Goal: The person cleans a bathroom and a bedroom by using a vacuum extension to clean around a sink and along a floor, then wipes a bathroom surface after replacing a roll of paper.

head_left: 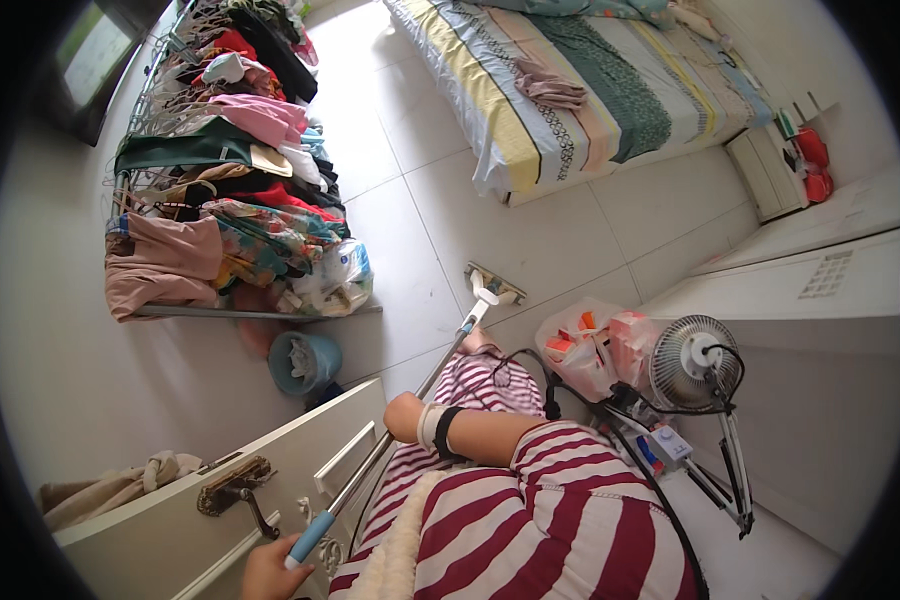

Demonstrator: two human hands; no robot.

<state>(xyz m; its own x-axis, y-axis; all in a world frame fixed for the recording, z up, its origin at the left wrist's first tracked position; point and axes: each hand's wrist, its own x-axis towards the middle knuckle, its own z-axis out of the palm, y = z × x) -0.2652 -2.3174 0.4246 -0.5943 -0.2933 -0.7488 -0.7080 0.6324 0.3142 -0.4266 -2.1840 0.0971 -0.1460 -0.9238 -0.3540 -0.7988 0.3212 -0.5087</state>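
Holding a long mop with both hands. Nearest, at the lower edge: left hand (268,575) curled shut around the blue foam grip (310,537) at the upper end of the thin silver metal pole (440,365). A little further along the pole, right hand (403,415), with a white and black band at the wrist, wrapped around the shaft. Fingers mostly hidden behind the pole, so closed as it seems, but cannot tell how firmly.

Just beside the pole on the left, a white panelled door with a brass lever handle (232,492). Probably wise to steer the grip end clear of this door on each pull, so as not to knock it.

On the right, near the legs, a small grey standing fan (695,362) with black cables, and a clear plastic bag with orange packets (590,345). Better to lead the strokes away from those cables, since catching one looks like the main risk.

Further out, the flat rectangular mop head (494,284) resting on the white tiled floor (410,190), well apart from both hands. For an even wipe, most likely best to press down lightly with the right hand, steer with the left, and hold the head flat on the tiles.

Beyond, a round blue bucket (303,362) under a metal rack full of colourful clothes (220,170). Farthest, a low bed with a striped cover (590,90).
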